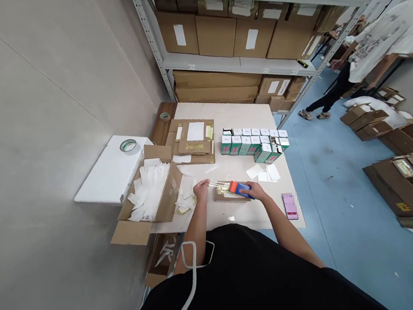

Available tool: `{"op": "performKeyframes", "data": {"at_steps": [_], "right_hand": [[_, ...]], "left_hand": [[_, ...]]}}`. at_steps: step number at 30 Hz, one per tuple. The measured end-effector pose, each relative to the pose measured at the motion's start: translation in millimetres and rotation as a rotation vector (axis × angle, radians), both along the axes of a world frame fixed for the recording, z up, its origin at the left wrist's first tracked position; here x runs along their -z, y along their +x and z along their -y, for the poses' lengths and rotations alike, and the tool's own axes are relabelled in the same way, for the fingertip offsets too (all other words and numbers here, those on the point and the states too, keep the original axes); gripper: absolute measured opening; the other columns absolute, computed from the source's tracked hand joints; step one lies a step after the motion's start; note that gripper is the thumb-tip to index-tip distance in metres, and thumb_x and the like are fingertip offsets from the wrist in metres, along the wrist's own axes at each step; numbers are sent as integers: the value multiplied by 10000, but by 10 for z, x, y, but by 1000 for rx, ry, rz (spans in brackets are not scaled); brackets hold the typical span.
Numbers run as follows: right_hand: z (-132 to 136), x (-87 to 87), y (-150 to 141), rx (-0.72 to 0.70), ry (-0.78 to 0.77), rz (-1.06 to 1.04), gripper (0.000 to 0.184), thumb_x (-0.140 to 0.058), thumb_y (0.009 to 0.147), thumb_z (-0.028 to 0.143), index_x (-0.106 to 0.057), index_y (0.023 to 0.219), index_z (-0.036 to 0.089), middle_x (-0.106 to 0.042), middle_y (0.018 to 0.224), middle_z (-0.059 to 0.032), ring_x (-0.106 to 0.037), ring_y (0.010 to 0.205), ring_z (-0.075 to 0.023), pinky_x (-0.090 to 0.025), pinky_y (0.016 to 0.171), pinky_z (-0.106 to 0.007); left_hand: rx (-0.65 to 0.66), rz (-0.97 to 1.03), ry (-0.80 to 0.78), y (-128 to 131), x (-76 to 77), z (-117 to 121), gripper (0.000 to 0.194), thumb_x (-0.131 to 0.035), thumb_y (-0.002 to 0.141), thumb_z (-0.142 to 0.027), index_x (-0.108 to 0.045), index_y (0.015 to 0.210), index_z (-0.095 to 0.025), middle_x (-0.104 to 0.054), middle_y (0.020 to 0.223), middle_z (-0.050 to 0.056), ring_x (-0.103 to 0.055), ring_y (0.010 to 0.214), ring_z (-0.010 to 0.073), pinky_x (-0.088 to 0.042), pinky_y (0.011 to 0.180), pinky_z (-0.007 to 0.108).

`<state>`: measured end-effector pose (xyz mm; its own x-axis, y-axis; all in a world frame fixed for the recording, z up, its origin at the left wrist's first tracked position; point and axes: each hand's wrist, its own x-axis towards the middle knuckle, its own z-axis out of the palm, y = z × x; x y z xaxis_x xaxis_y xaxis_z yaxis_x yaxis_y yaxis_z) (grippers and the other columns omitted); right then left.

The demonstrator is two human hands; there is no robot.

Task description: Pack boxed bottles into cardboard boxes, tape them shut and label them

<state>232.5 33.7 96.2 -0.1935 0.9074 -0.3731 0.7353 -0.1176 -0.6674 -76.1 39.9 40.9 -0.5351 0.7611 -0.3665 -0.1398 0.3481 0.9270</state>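
Observation:
My right hand (254, 190) grips a blue and orange tape dispenser (239, 188) over a small cardboard box (229, 199). A strip of clear tape (218, 185) stretches leftward from the dispenser to my left hand (201, 189), whose fingers are pinched on its end. The strip hangs just above the box, and I cannot tell whether it touches. Left of the box lie crumpled white scraps (185, 196). To the right are several white cards (263, 173) and a phone with a pink screen (290, 206).
Green and white cartons (246, 145) stand in rows at the table's back right. Flattened cardboard (194, 148) lies at the back left. An open box of white paper (149, 189) sits at the left. Shelves of boxes (217, 34) rise behind; a person (372, 51) stands far right.

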Motion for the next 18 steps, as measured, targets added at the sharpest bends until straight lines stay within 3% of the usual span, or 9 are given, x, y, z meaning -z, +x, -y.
{"op": "performKeyframes", "data": {"at_steps": [7, 14, 18], "right_hand": [[-92, -44, -126, -41, -17, 72, 486, -739, 719, 691, -711, 816, 216, -688, 772, -12, -614, 742, -188, -395, 628, -249], [-168, -86, -145, -51, -50, 85, 511, -771, 712, 689, -742, 888, 210, -721, 825, -28, -638, 778, -199, -422, 654, -248], [-176, -91, -177, -58, -40, 110, 485, -780, 713, 676, -722, 829, 208, -712, 811, -25, -628, 755, -192, -412, 639, -249]], "left_hand": [[-73, 50, -198, 67, 429, 211, 196, -756, 766, -317, -804, 887, -170, -790, 829, 54, -729, 818, 192, -560, 746, 291], [-52, 143, -282, 121, 670, 221, 198, -755, 776, -295, -777, 916, -156, -783, 840, 70, -724, 790, 183, -545, 732, 293], [-12, 164, -289, 215, 777, 225, 205, -753, 784, -306, -758, 918, -152, -762, 802, 58, -709, 776, 181, -541, 743, 299]]}}
